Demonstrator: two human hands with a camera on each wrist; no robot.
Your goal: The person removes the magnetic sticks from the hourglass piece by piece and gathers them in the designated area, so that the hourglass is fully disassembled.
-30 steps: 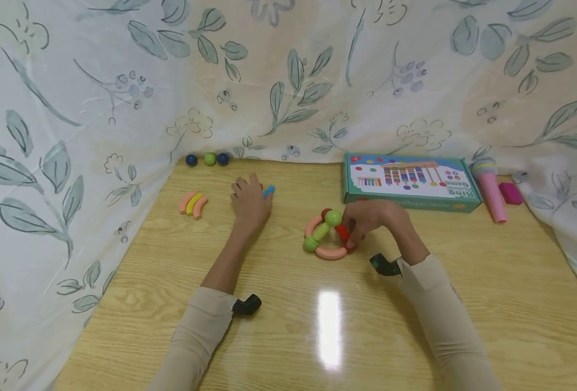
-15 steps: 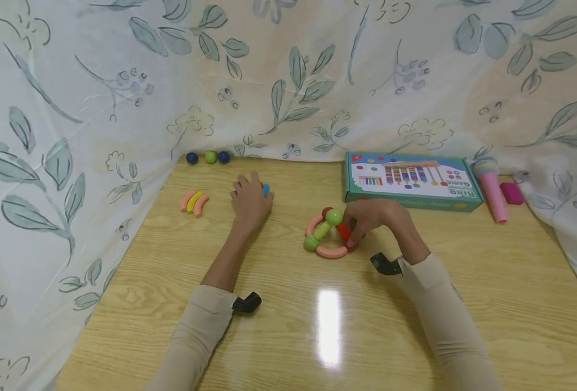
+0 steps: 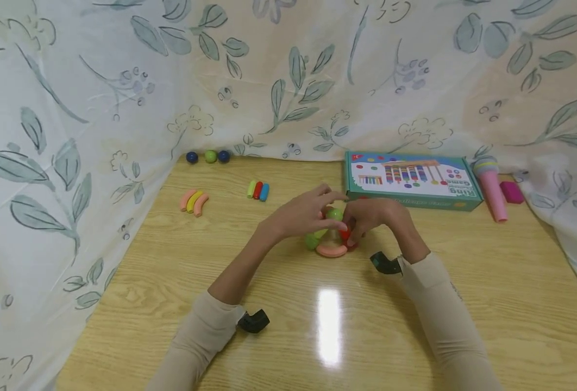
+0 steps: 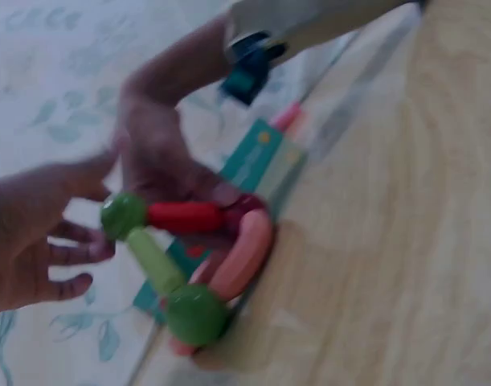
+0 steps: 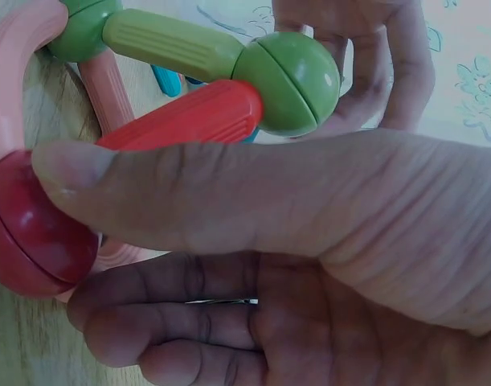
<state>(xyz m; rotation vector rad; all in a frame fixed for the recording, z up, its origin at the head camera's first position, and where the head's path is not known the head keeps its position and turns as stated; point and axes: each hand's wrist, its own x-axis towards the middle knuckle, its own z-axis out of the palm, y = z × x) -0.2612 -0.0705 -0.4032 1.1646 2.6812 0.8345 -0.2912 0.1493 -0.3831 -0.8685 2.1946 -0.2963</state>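
A frame of balls and rods stands on the wooden table, with pink curved rods point(image 3: 332, 251) at its base. Two straight rods, one light green point(image 5: 173, 44) and one red point(image 5: 189, 117), slope up to a green ball point(image 4: 123, 215) at its top. My right hand point(image 3: 369, 214) grips the frame low on its right side; the thumb lies along the red rod and reaches the red ball point(image 5: 40, 225). My left hand point(image 3: 308, 212) hovers around the top green ball, fingers spread, holding nothing. In the left wrist view a gap shows between fingers and ball.
Short green, red and blue rods point(image 3: 258, 190) lie left of the frame. Farther left are curved pink and yellow rods point(image 3: 194, 202). Several loose balls point(image 3: 211, 156) line the back edge. A game box point(image 3: 413, 182), pink microphone point(image 3: 491, 190) and magenta block point(image 3: 512, 192) stand back right.
My left hand has left the short straight rods and moved right to the top of the frame. Those rods now show side by side. My right hand stays in place.
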